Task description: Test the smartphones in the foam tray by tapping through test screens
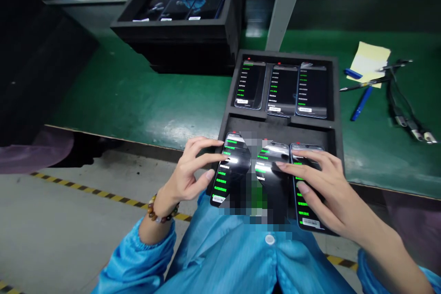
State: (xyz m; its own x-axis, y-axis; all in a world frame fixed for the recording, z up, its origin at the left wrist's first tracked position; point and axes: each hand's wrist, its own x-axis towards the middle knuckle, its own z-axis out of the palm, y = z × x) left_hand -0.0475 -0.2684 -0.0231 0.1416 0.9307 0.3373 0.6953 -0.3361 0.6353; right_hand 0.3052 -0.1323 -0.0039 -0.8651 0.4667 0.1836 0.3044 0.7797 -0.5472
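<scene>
My left hand (191, 172) is at the near-left smartphone (232, 174), its fingers stretched out over the screen's left edge, holding nothing. My right hand (324, 188) reaches across the near-right smartphone (305, 209), with a fingertip at the screen of the near-middle smartphone (275, 179). Its fingers are apart. Lit screens show rows of green and white text. These phones lie in the near row of a black foam tray (339, 147). In its far row lie a left phone (253, 82), a middle phone (283, 87) and a right phone (312, 89). Blurred blocks hide part of the near row.
A stack of black trays (172, 32) with more phones stands at the back left on the green table (138, 105). Yellow notes (370, 59), a blue pen (361, 103) and black cables (396, 96) lie right. A grey post (285, 4) rises behind the tray.
</scene>
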